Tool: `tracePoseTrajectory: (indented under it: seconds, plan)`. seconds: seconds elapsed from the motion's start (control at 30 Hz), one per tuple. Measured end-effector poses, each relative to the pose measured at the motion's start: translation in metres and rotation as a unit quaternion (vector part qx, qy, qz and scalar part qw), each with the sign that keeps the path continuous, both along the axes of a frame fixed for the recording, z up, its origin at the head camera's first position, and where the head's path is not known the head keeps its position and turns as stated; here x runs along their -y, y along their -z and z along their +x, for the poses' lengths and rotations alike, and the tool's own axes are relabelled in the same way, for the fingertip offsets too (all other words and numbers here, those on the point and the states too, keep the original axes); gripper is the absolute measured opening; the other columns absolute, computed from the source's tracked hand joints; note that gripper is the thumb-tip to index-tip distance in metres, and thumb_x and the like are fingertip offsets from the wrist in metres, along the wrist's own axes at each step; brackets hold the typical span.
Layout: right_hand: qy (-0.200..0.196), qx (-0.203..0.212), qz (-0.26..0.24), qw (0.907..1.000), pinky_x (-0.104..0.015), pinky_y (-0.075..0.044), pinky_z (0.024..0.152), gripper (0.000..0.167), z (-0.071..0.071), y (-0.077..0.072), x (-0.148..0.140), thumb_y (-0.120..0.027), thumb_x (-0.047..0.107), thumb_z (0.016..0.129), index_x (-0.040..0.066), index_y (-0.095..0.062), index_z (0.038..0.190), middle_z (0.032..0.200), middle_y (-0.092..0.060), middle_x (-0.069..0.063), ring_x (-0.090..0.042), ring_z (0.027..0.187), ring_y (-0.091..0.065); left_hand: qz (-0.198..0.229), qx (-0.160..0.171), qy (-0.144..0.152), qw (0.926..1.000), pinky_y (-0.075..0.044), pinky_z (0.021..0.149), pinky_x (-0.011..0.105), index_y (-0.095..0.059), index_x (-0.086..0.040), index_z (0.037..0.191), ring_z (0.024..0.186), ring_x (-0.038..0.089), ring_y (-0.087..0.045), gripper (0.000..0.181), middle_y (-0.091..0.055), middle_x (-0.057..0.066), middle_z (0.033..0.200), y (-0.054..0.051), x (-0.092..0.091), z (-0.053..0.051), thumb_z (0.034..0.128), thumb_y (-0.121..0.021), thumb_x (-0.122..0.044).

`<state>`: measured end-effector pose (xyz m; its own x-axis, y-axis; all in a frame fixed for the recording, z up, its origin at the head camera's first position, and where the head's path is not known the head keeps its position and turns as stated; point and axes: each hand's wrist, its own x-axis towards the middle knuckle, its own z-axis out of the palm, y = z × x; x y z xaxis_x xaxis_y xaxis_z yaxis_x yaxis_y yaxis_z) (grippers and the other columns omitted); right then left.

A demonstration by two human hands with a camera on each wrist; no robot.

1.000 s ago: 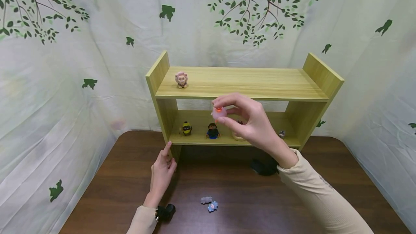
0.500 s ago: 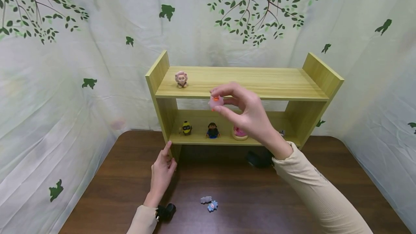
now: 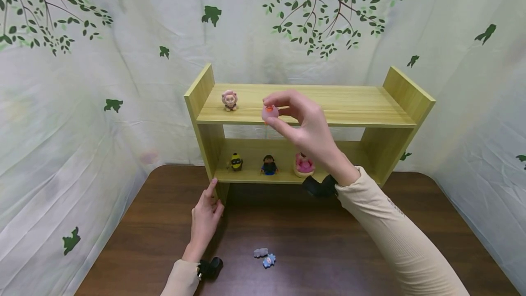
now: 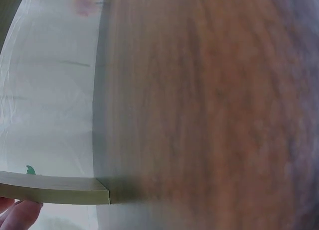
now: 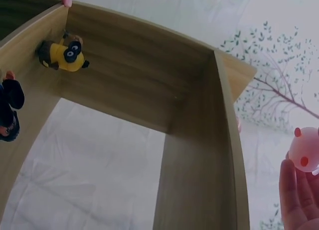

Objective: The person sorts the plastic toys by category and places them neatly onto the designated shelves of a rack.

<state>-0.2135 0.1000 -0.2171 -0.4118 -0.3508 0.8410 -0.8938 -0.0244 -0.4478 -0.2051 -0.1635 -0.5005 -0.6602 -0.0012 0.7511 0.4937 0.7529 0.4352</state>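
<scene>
My right hand [image 3: 308, 122] pinches a small round pink toy figure [image 3: 269, 113] between thumb and fingers, in front of the top shelf's front edge. Orange parts show on the figure; in the right wrist view its pink body [image 5: 304, 149] bears red spots. My left hand [image 3: 204, 218] touches the lower left front corner of the wooden shelf unit [image 3: 308, 104] with a straight index finger, its other fingers bent. At the left end of the top shelf stands a pink figurine with a fluffy hood [image 3: 229, 100].
On the lower shelf stand a yellow-and-black figurine [image 3: 236, 162], a dark-haired figurine [image 3: 269, 165] and a pink seated figurine [image 3: 304, 165]. A grey piece [image 3: 260, 253] and a blue figure [image 3: 269, 261] lie on the brown table [image 3: 312, 250]. Leaf-printed cloth [image 3: 144, 13] hangs behind.
My right hand has risen with the pink toy figure, moving slightly left, from before the lower shelf to the top shelf's front edge. The left hand stays in place.
</scene>
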Motion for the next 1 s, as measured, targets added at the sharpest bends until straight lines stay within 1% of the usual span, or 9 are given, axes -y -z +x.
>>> tracePoseTrajectory:
  seconds: [0.1, 0.27, 0.47, 0.6, 0.8, 1.0]
  plan:
    - [0.006, 0.000, 0.004, 1.0000, -0.036, -0.051, 0.082, 0.023, -0.004, -0.002, 0.002, -0.067, -0.009, 0.083, -0.006, -0.062, 0.105, 0.103, -0.063, -0.013, -0.020, 0.092, -0.060, 0.000, -0.002, -0.001, 1.0000, -0.044, 0.048, 0.030, -0.033, -0.021, 0.146, 0.060, 0.014, -0.053, 0.085, -0.049, 0.009, 0.083, 0.000, 0.000, 0.000, 0.0759, -0.064, 0.017]
    - [0.021, 0.002, 0.015, 0.9997, -0.034, -0.051, 0.082, 0.022, -0.011, -0.004, 0.004, -0.068, -0.005, 0.084, -0.006, -0.062, 0.105, 0.102, -0.063, -0.011, -0.019, 0.094, -0.059, -0.003, -0.004, -0.002, 1.0000, -0.040, 0.048, 0.028, -0.032, -0.021, 0.146, 0.058, 0.012, -0.048, 0.086, -0.047, 0.008, 0.082, 0.002, 0.001, 0.000, 0.0755, -0.063, 0.017]
    - [0.040, 0.011, 0.027, 0.9987, -0.032, -0.051, 0.082, 0.019, -0.019, -0.006, 0.006, -0.068, -0.001, 0.086, -0.005, -0.063, 0.104, 0.100, -0.063, -0.010, -0.018, 0.091, -0.060, -0.006, -0.005, -0.001, 1.0000, -0.037, 0.047, 0.027, -0.032, -0.021, 0.146, 0.057, 0.011, -0.043, 0.086, -0.045, 0.007, 0.081, 0.001, 0.000, -0.001, 0.0755, -0.063, 0.017]
    - [0.055, 0.017, 0.038, 0.9976, -0.032, -0.051, 0.082, 0.020, -0.024, -0.008, 0.007, -0.068, 0.000, 0.086, -0.006, -0.063, 0.104, 0.099, -0.064, -0.010, -0.017, 0.089, -0.059, -0.007, -0.003, -0.003, 1.0000, -0.038, 0.048, 0.027, -0.031, -0.022, 0.146, 0.057, 0.011, -0.044, 0.086, -0.046, 0.007, 0.081, 0.001, 0.000, -0.001, 0.0756, -0.063, 0.017]
    - [0.067, 0.040, 0.050, 0.9957, -0.029, -0.050, 0.083, 0.020, -0.031, -0.009, 0.007, -0.068, 0.001, 0.086, -0.006, -0.062, 0.104, 0.100, -0.063, -0.010, -0.016, 0.089, -0.059, -0.008, -0.003, -0.001, 1.0000, -0.038, 0.048, 0.028, -0.031, -0.021, 0.146, 0.057, 0.012, -0.045, 0.086, -0.047, 0.008, 0.082, 0.001, 0.000, 0.000, 0.0759, -0.063, 0.017]
    - [0.082, 0.064, 0.063, 0.9926, -0.028, -0.050, 0.084, 0.019, -0.033, -0.012, 0.008, -0.068, 0.001, 0.086, -0.005, -0.063, 0.104, 0.101, -0.063, -0.010, -0.016, 0.091, -0.060, -0.008, -0.002, -0.001, 1.0000, -0.038, 0.048, 0.027, -0.031, -0.021, 0.146, 0.057, 0.011, -0.046, 0.086, -0.047, 0.008, 0.083, 0.001, 0.000, 0.000, 0.0760, -0.063, 0.017]
